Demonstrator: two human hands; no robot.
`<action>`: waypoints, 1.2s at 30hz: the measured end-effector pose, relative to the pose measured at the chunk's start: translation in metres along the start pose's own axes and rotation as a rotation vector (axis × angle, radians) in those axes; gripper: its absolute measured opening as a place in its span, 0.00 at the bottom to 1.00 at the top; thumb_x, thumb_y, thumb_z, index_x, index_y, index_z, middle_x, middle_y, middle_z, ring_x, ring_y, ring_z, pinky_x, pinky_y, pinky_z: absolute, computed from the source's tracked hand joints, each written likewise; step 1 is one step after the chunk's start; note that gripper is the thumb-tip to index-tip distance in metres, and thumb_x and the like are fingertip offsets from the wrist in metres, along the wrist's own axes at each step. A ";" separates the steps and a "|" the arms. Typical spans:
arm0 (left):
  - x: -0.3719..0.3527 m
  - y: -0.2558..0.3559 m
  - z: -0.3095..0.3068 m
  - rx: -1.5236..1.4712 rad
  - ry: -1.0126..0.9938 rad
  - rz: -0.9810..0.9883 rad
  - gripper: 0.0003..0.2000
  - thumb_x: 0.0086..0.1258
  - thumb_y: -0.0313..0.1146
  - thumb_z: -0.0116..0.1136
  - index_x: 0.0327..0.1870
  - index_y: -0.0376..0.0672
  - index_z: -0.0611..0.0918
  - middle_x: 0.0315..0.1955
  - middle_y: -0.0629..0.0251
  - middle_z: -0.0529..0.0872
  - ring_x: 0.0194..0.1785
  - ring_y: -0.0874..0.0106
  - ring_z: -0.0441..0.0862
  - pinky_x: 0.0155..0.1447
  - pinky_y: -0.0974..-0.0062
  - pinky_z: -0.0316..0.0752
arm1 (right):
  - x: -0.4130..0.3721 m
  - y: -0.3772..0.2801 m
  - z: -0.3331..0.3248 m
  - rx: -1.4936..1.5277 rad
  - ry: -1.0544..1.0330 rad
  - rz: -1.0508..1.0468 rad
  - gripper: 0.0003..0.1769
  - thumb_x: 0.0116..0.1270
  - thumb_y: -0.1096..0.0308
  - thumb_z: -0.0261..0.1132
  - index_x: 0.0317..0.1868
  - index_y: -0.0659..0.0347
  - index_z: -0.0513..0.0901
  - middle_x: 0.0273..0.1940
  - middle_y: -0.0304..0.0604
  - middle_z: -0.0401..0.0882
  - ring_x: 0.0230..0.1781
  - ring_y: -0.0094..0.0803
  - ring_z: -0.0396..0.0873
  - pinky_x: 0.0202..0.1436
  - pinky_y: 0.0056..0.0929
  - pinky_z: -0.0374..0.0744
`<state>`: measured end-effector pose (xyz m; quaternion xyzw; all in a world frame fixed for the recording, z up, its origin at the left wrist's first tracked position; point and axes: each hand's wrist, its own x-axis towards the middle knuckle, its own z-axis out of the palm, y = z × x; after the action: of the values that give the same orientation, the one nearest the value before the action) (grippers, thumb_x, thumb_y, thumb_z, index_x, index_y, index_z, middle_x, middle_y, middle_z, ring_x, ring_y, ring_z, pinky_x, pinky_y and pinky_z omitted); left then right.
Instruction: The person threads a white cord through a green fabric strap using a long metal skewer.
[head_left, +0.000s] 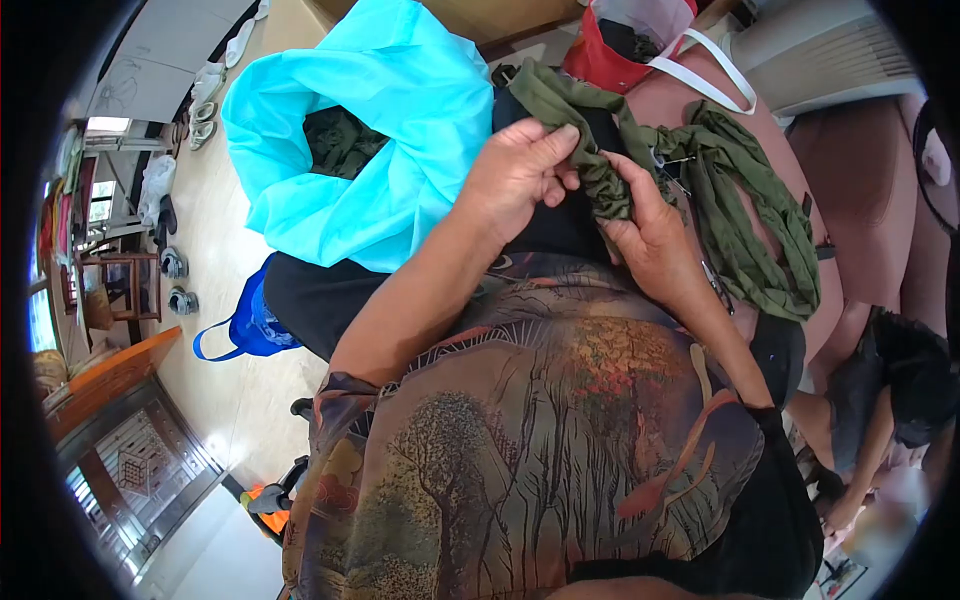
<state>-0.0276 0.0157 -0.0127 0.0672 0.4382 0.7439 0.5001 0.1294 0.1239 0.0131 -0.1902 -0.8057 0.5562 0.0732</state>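
Observation:
My left hand (522,172) pinches a long strip of olive-green fabric (560,90) between thumb and fingers. My right hand (650,222) is closed on a bunched, gathered part of the same fabric, a little to the right and lower. From there the green cloth seems to run on to a loose, twisted heap (750,200) lying on the pink seat at my right. Beside my left forearm stands a large turquoise bag (430,110), its mouth showing crumpled dark green fabric (345,143) inside. Parts of the strip are hidden behind my fingers.
A red bag (600,65) with a white handle (715,60) sits at the far end of the pink sofa (850,190). A blue bag (255,318) is at my left. Another person (880,420) is at the lower right. Shoes (175,265) lie on the floor.

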 end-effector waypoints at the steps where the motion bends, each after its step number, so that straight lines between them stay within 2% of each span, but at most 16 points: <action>1: 0.001 0.004 0.002 0.017 -0.026 0.012 0.07 0.70 0.34 0.62 0.35 0.42 0.80 0.30 0.65 0.84 0.25 0.76 0.79 0.24 0.82 0.68 | 0.000 -0.003 -0.001 0.034 0.002 0.020 0.32 0.64 0.80 0.59 0.68 0.56 0.65 0.29 0.41 0.77 0.22 0.23 0.73 0.30 0.26 0.74; 4: 0.008 0.009 0.001 0.088 0.010 0.114 0.09 0.72 0.36 0.61 0.34 0.41 0.79 0.25 0.63 0.83 0.24 0.76 0.78 0.25 0.82 0.68 | -0.005 -0.001 -0.008 0.028 0.031 0.045 0.29 0.65 0.77 0.61 0.67 0.57 0.67 0.28 0.40 0.75 0.22 0.23 0.73 0.30 0.26 0.73; 5: 0.011 0.014 0.001 0.049 0.019 0.129 0.07 0.71 0.32 0.61 0.33 0.42 0.79 0.27 0.66 0.83 0.27 0.76 0.79 0.24 0.81 0.68 | -0.008 0.001 -0.012 0.009 0.045 0.049 0.28 0.65 0.76 0.61 0.66 0.58 0.67 0.27 0.40 0.75 0.23 0.23 0.73 0.29 0.26 0.73; 8: 0.021 0.033 0.004 -0.065 0.079 0.251 0.08 0.71 0.32 0.61 0.31 0.42 0.78 0.25 0.66 0.82 0.26 0.74 0.78 0.25 0.80 0.68 | -0.018 0.002 -0.022 -0.017 0.072 0.051 0.21 0.66 0.74 0.62 0.59 0.61 0.73 0.27 0.40 0.75 0.23 0.25 0.73 0.35 0.27 0.74; 11: 0.031 0.053 -0.001 -0.094 0.114 0.343 0.08 0.71 0.32 0.62 0.32 0.42 0.77 0.26 0.65 0.81 0.25 0.73 0.77 0.27 0.78 0.68 | -0.030 0.019 -0.036 -0.182 0.129 0.027 0.15 0.65 0.72 0.62 0.53 0.63 0.78 0.27 0.40 0.76 0.30 0.32 0.75 0.44 0.31 0.73; 14: 0.042 0.068 -0.015 -0.145 0.098 0.377 0.07 0.71 0.32 0.61 0.33 0.42 0.77 0.24 0.64 0.80 0.25 0.72 0.77 0.27 0.77 0.67 | -0.044 0.039 -0.055 -0.349 0.130 -0.113 0.14 0.64 0.69 0.64 0.50 0.63 0.80 0.30 0.41 0.78 0.37 0.38 0.75 0.51 0.35 0.71; 15: 0.040 0.068 -0.013 -0.149 0.101 0.357 0.07 0.71 0.32 0.61 0.33 0.42 0.77 0.24 0.64 0.80 0.25 0.72 0.77 0.27 0.77 0.67 | -0.045 0.039 -0.054 -0.338 0.133 -0.136 0.16 0.63 0.67 0.64 0.51 0.63 0.79 0.38 0.45 0.80 0.45 0.41 0.76 0.54 0.36 0.71; 18: 0.035 0.060 0.003 -0.085 0.060 0.321 0.07 0.71 0.32 0.61 0.33 0.42 0.77 0.24 0.66 0.80 0.25 0.73 0.77 0.27 0.78 0.68 | -0.032 0.023 -0.061 -0.292 0.050 -0.214 0.18 0.63 0.66 0.65 0.52 0.63 0.79 0.44 0.48 0.80 0.49 0.42 0.77 0.57 0.36 0.71; 19: 0.032 0.056 0.011 -0.023 0.050 0.313 0.07 0.71 0.32 0.61 0.34 0.42 0.77 0.25 0.66 0.80 0.25 0.73 0.77 0.27 0.79 0.68 | -0.022 0.011 -0.058 -0.238 0.133 -0.254 0.19 0.65 0.65 0.65 0.54 0.63 0.78 0.46 0.49 0.81 0.49 0.42 0.78 0.55 0.36 0.73; 22: 0.020 0.040 0.040 0.078 -0.027 0.308 0.06 0.71 0.32 0.62 0.36 0.42 0.78 0.26 0.67 0.82 0.24 0.75 0.78 0.27 0.80 0.69 | 0.010 -0.026 -0.040 -0.003 0.226 -0.268 0.21 0.66 0.64 0.65 0.56 0.64 0.76 0.43 0.47 0.82 0.44 0.41 0.80 0.48 0.34 0.76; 24: 0.018 0.033 0.047 0.094 -0.095 0.288 0.05 0.70 0.32 0.62 0.38 0.42 0.80 0.27 0.67 0.84 0.23 0.76 0.78 0.27 0.81 0.69 | 0.031 -0.027 -0.030 0.012 0.099 -0.151 0.20 0.66 0.65 0.64 0.55 0.64 0.76 0.40 0.49 0.81 0.42 0.44 0.81 0.44 0.35 0.77; 25: 0.016 0.036 0.053 0.107 -0.021 0.321 0.06 0.71 0.32 0.61 0.34 0.41 0.80 0.24 0.67 0.83 0.23 0.78 0.76 0.25 0.83 0.67 | 0.036 -0.026 -0.027 0.020 0.034 -0.094 0.19 0.66 0.66 0.64 0.55 0.64 0.75 0.39 0.50 0.81 0.40 0.45 0.81 0.42 0.35 0.77; 28: 0.025 0.061 0.029 -0.025 0.026 0.422 0.07 0.71 0.33 0.61 0.33 0.41 0.80 0.24 0.66 0.83 0.22 0.79 0.74 0.25 0.83 0.63 | 0.024 -0.013 -0.024 -0.197 0.073 -0.189 0.16 0.66 0.67 0.63 0.50 0.65 0.76 0.35 0.54 0.79 0.39 0.51 0.79 0.40 0.40 0.75; 29: 0.026 0.065 0.022 -0.009 0.039 0.415 0.07 0.71 0.33 0.62 0.34 0.41 0.79 0.25 0.66 0.83 0.23 0.79 0.73 0.26 0.83 0.61 | 0.016 -0.009 -0.027 -0.196 0.056 -0.192 0.12 0.66 0.67 0.62 0.46 0.65 0.75 0.33 0.56 0.76 0.38 0.55 0.76 0.40 0.44 0.73; 32: 0.028 0.051 0.019 -0.093 0.042 0.341 0.07 0.71 0.33 0.62 0.35 0.41 0.78 0.26 0.65 0.83 0.25 0.78 0.75 0.27 0.81 0.62 | -0.007 0.001 -0.041 -0.324 0.049 -0.188 0.11 0.67 0.66 0.62 0.44 0.64 0.76 0.31 0.54 0.75 0.36 0.55 0.75 0.42 0.44 0.71; 36: 0.045 0.052 -0.008 -0.085 0.088 0.355 0.08 0.71 0.33 0.62 0.34 0.42 0.77 0.27 0.65 0.83 0.26 0.76 0.76 0.27 0.80 0.63 | -0.033 0.037 -0.058 -0.556 -0.051 -0.136 0.12 0.67 0.64 0.63 0.44 0.64 0.76 0.31 0.54 0.75 0.36 0.55 0.74 0.44 0.43 0.70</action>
<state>-0.0891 0.0411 0.0050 0.0895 0.4093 0.8405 0.3437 0.1866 0.1726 0.0036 -0.1344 -0.9397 0.3124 0.0350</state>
